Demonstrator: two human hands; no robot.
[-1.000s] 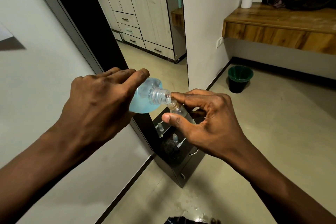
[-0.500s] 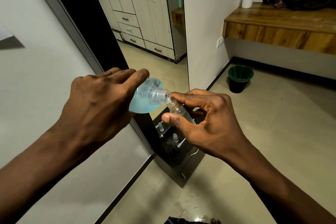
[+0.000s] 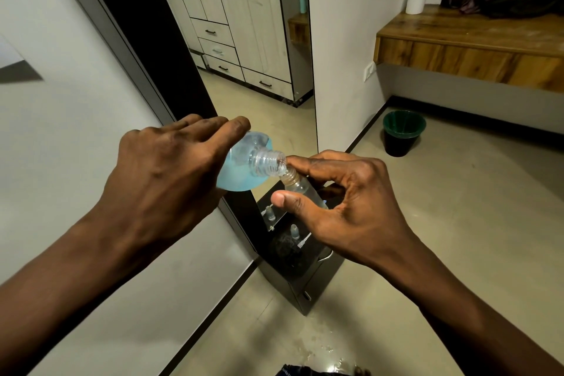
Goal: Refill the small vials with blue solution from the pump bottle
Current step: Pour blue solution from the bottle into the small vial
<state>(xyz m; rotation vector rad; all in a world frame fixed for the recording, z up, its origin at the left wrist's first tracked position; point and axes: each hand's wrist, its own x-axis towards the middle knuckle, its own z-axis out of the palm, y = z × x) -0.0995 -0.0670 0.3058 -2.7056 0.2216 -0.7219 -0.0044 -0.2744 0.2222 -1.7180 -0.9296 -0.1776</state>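
Note:
My left hand grips a clear bottle of blue solution, tipped on its side with its open threaded neck pointing right. No pump is on it. My right hand pinches a small clear vial between thumb and fingers, tilted, its mouth touching the bottle's neck. Blue liquid sits in the bottle's lower half. Below the hands, two small capped vials stand on a black stand on the floor.
A tall mirror leans on the white wall to the left. A green waste bin stands on the floor at the right, under a wooden shelf with a potted plant. Wet patches shine on the floor near my feet.

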